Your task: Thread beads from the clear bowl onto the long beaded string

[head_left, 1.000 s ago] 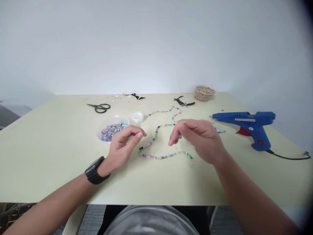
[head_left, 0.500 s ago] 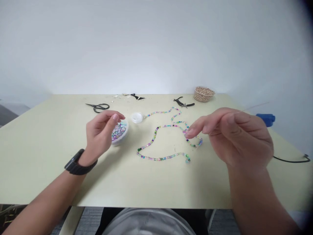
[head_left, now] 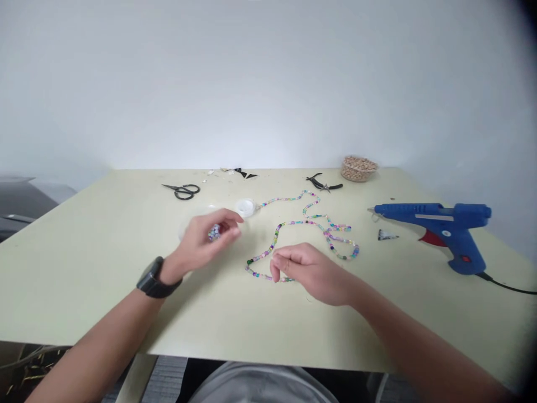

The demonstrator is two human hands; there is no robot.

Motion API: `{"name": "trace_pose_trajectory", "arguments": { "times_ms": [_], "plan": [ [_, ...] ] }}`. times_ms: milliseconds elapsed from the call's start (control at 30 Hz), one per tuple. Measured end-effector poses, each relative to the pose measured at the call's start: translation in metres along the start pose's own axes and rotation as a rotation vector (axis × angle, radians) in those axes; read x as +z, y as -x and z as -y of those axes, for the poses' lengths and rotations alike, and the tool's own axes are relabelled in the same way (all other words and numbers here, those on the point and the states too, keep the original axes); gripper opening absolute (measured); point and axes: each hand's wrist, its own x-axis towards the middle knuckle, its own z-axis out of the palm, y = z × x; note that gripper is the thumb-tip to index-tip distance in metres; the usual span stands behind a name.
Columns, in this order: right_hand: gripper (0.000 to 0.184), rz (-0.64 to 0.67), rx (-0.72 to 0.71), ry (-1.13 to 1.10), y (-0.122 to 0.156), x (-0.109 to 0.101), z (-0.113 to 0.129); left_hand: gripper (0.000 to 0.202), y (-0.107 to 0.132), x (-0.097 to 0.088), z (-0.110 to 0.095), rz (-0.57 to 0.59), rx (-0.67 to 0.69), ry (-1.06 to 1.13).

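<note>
And here's the long bead strand (head_left: 293, 223), a good length of multicoloured beads already laid in loops on the pale table (head_left: 84, 280), its far end just beside a white lid (head_left: 246, 208). Left of the strand, the left hand (head_left: 205, 239) pinches a small clump of loose beads (head_left: 215, 232) in narrowed fingers, over a clear bowl (head_left: 183, 230) it mostly hides. The right hand (head_left: 312, 274) curls in at the strand's near bend, fingertips (head_left: 274, 274) right there, though any grip is impossible to call. Beyond the strand sit scissors (head_left: 182, 191), pliers (head_left: 323, 183) and a tub of tan beads (head_left: 358, 169); to its right, a blue glue gun (head_left: 436, 215). Nothing lies across the strand.
</note>
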Motion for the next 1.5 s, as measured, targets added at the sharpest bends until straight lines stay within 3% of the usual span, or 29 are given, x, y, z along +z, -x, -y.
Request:
{"name": "trace_pose_trajectory", "arguments": {
  "times_ms": [100,200,433,600,733,867,1000,1100,1367,1500],
  "plan": [
    [0.043,0.049,0.014,0.034,-0.006,0.008,-0.007,0.034,0.007,0.021,-0.018,0.203,0.112,0.058],
    [0.041,0.069,0.046,0.021,-0.007,0.009,-0.011,0.025,0.011,0.034,-0.028,0.294,0.098,0.092],
    [0.043,0.072,0.074,0.062,-0.007,0.008,-0.013,0.032,0.011,0.041,-0.031,0.271,0.099,0.086],
    [0.037,-0.007,-0.023,0.007,-0.007,0.009,-0.012,0.032,0.012,0.043,-0.03,0.23,0.124,0.07],
    [0.032,-0.064,-0.016,0.004,-0.006,0.009,-0.01,0.031,0.006,0.024,-0.027,0.179,0.035,0.074],
    [0.029,-0.116,0.004,-0.001,-0.006,0.01,-0.009,0.026,-0.005,-0.019,-0.002,-0.007,-0.119,-0.087],
    [0.029,-0.143,0.012,0.004,-0.005,0.009,-0.009,0.016,-0.009,-0.049,0.032,0.283,-0.213,-0.238],
    [0.031,-0.149,0.011,0.011,-0.006,0.009,-0.009,0.014,-0.007,-0.051,0.044,0.413,-0.301,-0.232],
    [0.032,-0.142,0.002,0.023,-0.007,0.008,-0.008,0.019,-0.005,-0.044,0.043,0.424,-0.168,-0.225],
    [0.031,-0.146,0.012,0.02,-0.006,0.008,-0.008,0.017,-0.006,-0.046,0.041,0.423,-0.214,-0.292]
  ]
}}
